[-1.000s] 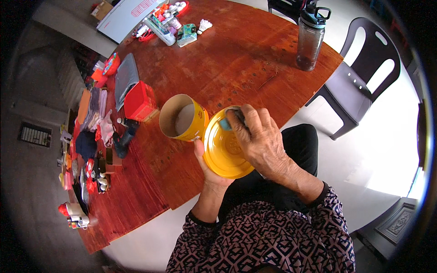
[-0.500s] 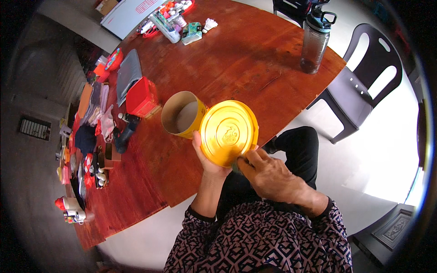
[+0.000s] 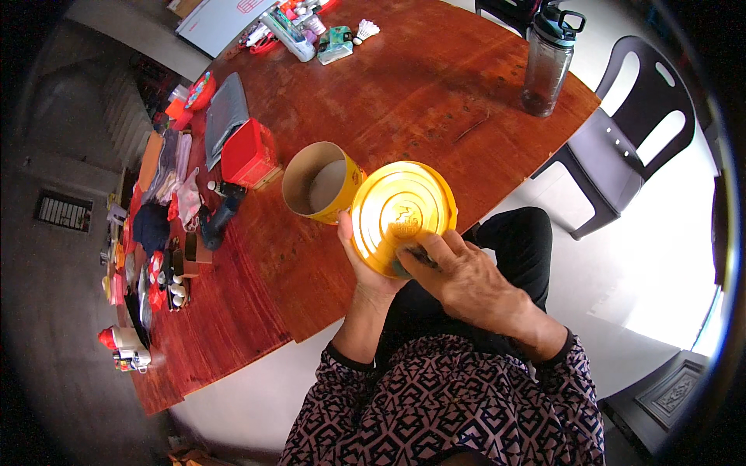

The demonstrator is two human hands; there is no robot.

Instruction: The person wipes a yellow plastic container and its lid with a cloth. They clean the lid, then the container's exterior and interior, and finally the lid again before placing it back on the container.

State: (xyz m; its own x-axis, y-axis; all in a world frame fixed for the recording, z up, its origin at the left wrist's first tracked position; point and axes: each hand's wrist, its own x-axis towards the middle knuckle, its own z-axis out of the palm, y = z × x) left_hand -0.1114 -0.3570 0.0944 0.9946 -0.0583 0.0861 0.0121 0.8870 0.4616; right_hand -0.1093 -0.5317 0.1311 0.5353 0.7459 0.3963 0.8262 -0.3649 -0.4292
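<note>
A round yellow plastic lid [image 3: 402, 206] with raised rings and an embossed emblem is tilted up in front of me. My left hand [image 3: 370, 268] grips it from below and the left, thumb along its rim. Over the lid's lower right part lies my right hand [image 3: 470, 283], fingers bent and closed, slightly blurred. Something small and dark greenish shows under those fingers, too hidden to name. Just left of the lid an uncovered yellow cardboard tub [image 3: 344, 203] stands on the table, its pale inside showing.
On the reddish wooden table [image 3: 404, 101] are a red box [image 3: 247, 154], a grey pouch [image 3: 226, 116], a clear water bottle [image 3: 546, 66] and a shuttlecock [image 3: 366, 31]. Clothes [image 3: 167, 171] and small items crowd the left side. A dark plastic chair [image 3: 606, 147] stands at the right.
My right hand has moved from the lid's lower edge up onto its face. The whole view has shifted slightly; my left hand still grips the lid.
</note>
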